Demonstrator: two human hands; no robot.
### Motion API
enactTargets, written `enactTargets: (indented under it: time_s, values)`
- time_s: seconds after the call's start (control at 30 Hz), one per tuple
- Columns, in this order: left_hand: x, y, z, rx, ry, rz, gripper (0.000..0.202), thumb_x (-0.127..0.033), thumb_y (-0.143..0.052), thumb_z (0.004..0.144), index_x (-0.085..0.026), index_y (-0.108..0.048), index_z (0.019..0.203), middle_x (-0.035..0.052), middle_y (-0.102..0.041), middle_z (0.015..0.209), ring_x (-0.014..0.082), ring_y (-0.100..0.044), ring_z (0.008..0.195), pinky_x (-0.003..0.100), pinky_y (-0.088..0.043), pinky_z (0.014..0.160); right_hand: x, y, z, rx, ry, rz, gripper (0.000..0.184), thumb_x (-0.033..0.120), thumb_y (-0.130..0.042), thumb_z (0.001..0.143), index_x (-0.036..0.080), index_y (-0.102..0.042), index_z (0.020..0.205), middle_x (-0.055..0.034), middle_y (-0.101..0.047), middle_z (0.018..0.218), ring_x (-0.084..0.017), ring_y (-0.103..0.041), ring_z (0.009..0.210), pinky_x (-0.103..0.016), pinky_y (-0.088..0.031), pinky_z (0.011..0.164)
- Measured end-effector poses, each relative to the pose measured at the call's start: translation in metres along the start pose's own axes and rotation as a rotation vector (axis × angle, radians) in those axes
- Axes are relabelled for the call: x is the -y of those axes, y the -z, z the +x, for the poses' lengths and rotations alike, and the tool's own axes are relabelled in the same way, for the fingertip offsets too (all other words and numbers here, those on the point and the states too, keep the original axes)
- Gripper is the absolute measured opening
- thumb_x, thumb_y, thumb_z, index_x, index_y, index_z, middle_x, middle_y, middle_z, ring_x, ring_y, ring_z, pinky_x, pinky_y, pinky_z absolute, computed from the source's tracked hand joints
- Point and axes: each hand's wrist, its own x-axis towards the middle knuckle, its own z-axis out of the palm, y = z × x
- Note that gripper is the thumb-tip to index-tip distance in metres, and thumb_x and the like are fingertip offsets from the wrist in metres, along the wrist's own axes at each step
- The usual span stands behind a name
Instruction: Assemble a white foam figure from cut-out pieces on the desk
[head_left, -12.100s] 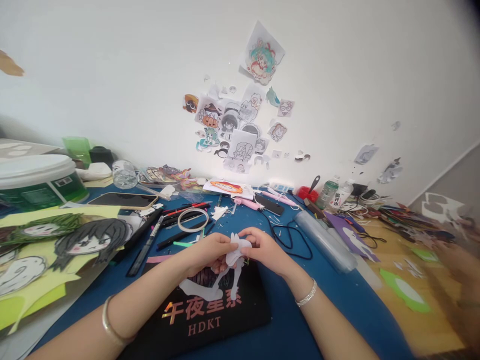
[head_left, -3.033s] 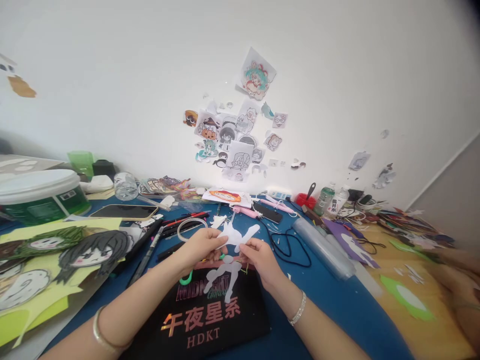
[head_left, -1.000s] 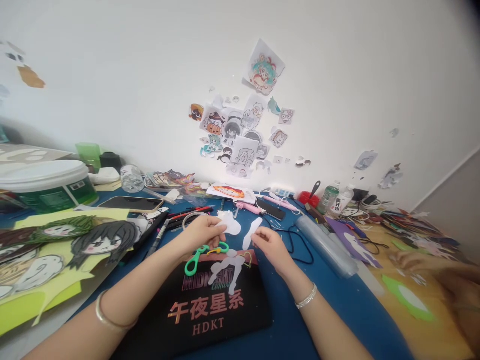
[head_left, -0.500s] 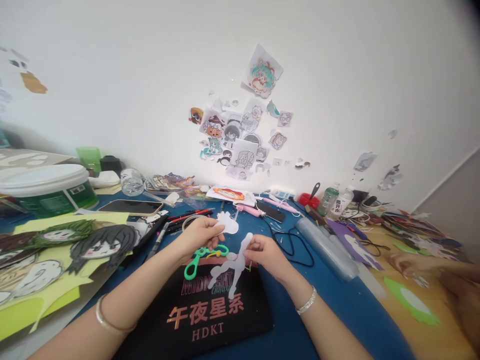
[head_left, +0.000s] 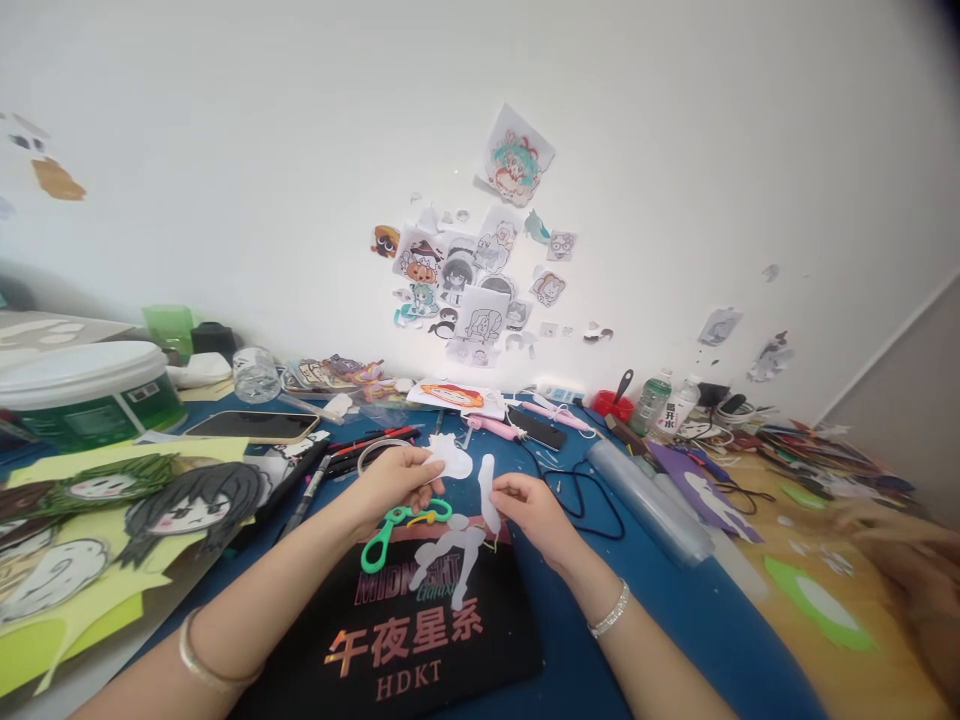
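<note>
My left hand (head_left: 405, 480) pinches a white paper cutout (head_left: 450, 460) with a rounded body and a jagged top edge. In the fingers of my right hand (head_left: 525, 505) is a long, narrow white paper strip (head_left: 488, 500), held upright. Just below it, branching white paper scraps (head_left: 461, 560) lie over the black mat (head_left: 427, 620) with printed lettering; whether they join the strip I cannot tell. Green-handled scissors (head_left: 377, 548) rest on the mat under my left hand, their blades mostly hidden.
Pens (head_left: 367, 452), a phone (head_left: 255, 426) and a white-lidded tub (head_left: 82, 385) stand or lie to the left, near coloured drawings on yellow paper (head_left: 112, 610). Rightward are a clear plastic roll (head_left: 649, 500), black cord (head_left: 581, 505), bottles (head_left: 654, 400) and another person's hand (head_left: 870, 520).
The strip in my right hand now stands more upright, and the branching scraps hang or lie lower, apart from its top. My left hand keeps its cutout; the whole view has shifted slightly.
</note>
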Motion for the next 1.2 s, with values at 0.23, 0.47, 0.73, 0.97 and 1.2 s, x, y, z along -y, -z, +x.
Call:
enactTargets:
  time_s: [0.23, 0.47, 0.73, 0.97, 1.2]
  values:
    - [0.003, -0.001, 0.000, 0.031, -0.001, 0.027, 0.038, -0.051, -0.058, 0.067, -0.014, -0.057, 0.059, -0.0033, -0.049, 0.041, 0.0064, -0.040, 0.038, 0.020, -0.031, 0.043, -0.004, 0.000, 0.002, 0.025, -0.015, 0.039, 0.026, 0.041, -0.055, 0.071, 0.016, -0.051, 0.075, 0.0001, -0.058, 0.061, -0.013, -0.054, 0.056, -0.025, -0.042, 0.057]
    - [0.001, -0.003, -0.001, 0.056, 0.021, 0.030, 0.036, -0.049, -0.059, 0.066, -0.014, -0.056, 0.058, -0.0037, -0.048, 0.040, 0.0071, -0.041, 0.038, 0.020, -0.032, 0.042, -0.002, 0.004, 0.002, -0.010, 0.031, -0.110, 0.022, 0.036, -0.058, 0.070, 0.015, -0.058, 0.077, 0.0015, -0.054, 0.059, -0.010, -0.047, 0.052, -0.022, -0.035, 0.051]
    - [-0.002, -0.005, -0.003, 0.065, 0.034, 0.045, 0.037, -0.049, -0.060, 0.066, -0.013, -0.056, 0.058, -0.0027, -0.050, 0.041, 0.0068, -0.042, 0.037, 0.020, -0.033, 0.043, 0.008, 0.002, -0.008, 0.343, 0.082, -0.307, 0.022, 0.032, -0.056, 0.075, 0.016, -0.069, 0.082, -0.0035, -0.064, 0.079, -0.016, -0.055, 0.071, -0.024, -0.041, 0.062]
    - [0.007, -0.004, 0.000, 0.111, 0.015, 0.057, 0.036, -0.047, -0.058, 0.068, -0.013, -0.057, 0.058, -0.0013, -0.053, 0.044, 0.0065, -0.042, 0.038, 0.019, -0.031, 0.042, 0.006, 0.001, -0.009, 0.375, 0.125, -0.395, 0.020, 0.028, -0.053, 0.077, 0.019, -0.069, 0.083, -0.0030, -0.066, 0.084, -0.018, -0.057, 0.075, -0.025, -0.042, 0.066]
    - [0.012, -0.002, 0.004, 0.124, 0.018, 0.059, 0.034, -0.046, -0.057, 0.070, -0.013, -0.056, 0.061, 0.0000, -0.056, 0.050, 0.0066, -0.042, 0.039, 0.020, -0.032, 0.042, 0.010, 0.002, -0.009, 0.363, 0.162, -0.428, 0.022, 0.018, -0.048, 0.079, 0.019, -0.068, 0.085, -0.0017, -0.065, 0.084, -0.016, -0.057, 0.075, -0.023, -0.042, 0.066]
